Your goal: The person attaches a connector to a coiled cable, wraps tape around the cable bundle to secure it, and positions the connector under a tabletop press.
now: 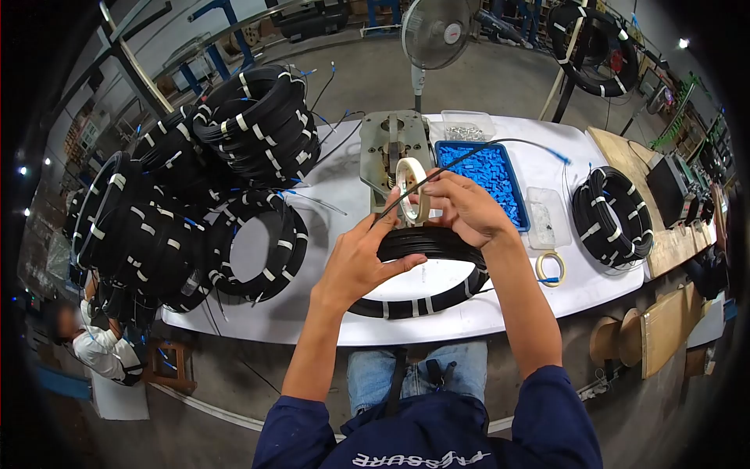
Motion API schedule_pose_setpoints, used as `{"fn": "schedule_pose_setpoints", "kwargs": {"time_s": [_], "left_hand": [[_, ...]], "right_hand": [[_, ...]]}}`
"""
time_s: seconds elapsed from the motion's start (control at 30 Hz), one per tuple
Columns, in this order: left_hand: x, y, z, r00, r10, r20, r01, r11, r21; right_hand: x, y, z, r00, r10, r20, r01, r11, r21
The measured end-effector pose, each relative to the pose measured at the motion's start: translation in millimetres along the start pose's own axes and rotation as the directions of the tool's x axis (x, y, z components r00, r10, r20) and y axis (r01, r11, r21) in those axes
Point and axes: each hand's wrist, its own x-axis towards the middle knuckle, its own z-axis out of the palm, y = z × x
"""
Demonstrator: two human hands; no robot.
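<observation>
Clamped on the black coil, the left hand had its thumb on the near side, while most of its fingers hid behind. The right hand had bent fingers at the tape, but I could not tell how tight they pinched it. That coil was by the middle of the table's near edge, and the press stood at the far edge. One cord ran past the tape and poked toward the table's far right corner, with a blue tip.

To do this bit well, I thought the left hand had to squeeze the loops snug, so none slid apart. The tape was best held square to the loops and pulled flat, with no folds. That cord might snag the tape. The blue tray was near the right hand, so a big swing could bump it.
</observation>
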Motion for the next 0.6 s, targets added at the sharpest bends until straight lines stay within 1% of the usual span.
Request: {"fn": "schedule_pose_setpoints", "kwargs": {"time_s": [0.03,0.07,0.1,0.17,0.3,0.37,0.4,0.47,0.5,0.53,0.57,0.6], "left_hand": [[1.8,-0.1,-1.7,1.000,-0.015,0.006,0.015,0.999,-0.043],[2.5,0.0,-1.8,0.999,-0.030,0.016,0.032,0.996,-0.089],[2.6,-1.1,0.1,0.999,-0.032,0.019,0.033,0.995,-0.091],[3.3,-6.0,5.3,0.999,-0.034,0.030,0.036,0.998,-0.055],[2.4,-9.0,16.7,1.000,0.009,0.005,-0.009,0.999,-0.035],[6.7,-2.6,15.4,0.996,-0.079,0.039,0.082,0.992,-0.100],[8.0,1.6,14.3,0.996,-0.081,0.041,0.085,0.991,-0.108],[12.1,5.7,9.9,0.982,-0.155,0.104,0.164,0.983,-0.084],[13.3,3.8,9.9,0.982,-0.158,0.103,0.167,0.982,-0.085],[14.3,0.8,9.7,0.991,-0.106,0.087,0.113,0.990,-0.081],[15.8,-2.9,9.1,0.996,-0.052,0.071,0.057,0.996,-0.074],[17.5,-8.2,7.5,0.996,-0.054,0.072,0.059,0.996,-0.073]], "right_hand": [[-0.6,0.2,-0.5,1.000,0.007,0.022,-0.009,0.995,0.103],[1.0,-0.1,-1.2,0.999,-0.010,0.049,0.005,0.994,0.105],[-0.1,0.3,-1.4,0.999,-0.008,0.047,0.003,0.994,0.107],[-3.3,-3.7,1.3,0.997,-0.074,0.028,0.072,0.993,0.093],[-8.1,-8.8,0.5,0.995,-0.099,0.001,0.099,0.992,0.074],[-13.2,-11.4,1.9,0.993,-0.112,-0.025,0.114,0.990,0.078],[-16.6,-11.8,2.7,0.991,-0.122,-0.047,0.126,0.989,0.081],[-19.2,-10.7,1.3,0.988,-0.148,-0.033,0.150,0.985,0.080],[-20.1,-9.6,1.0,0.984,-0.175,-0.012,0.176,0.981,0.086],[-21.5,-8.7,-0.2,0.980,-0.199,0.014,0.198,0.977,0.074],[-20.7,-6.2,0.0,0.980,-0.198,0.016,0.196,0.978,0.076],[-18.5,-2.4,0.7,0.970,-0.244,-0.009,0.244,0.966,0.086]]}}
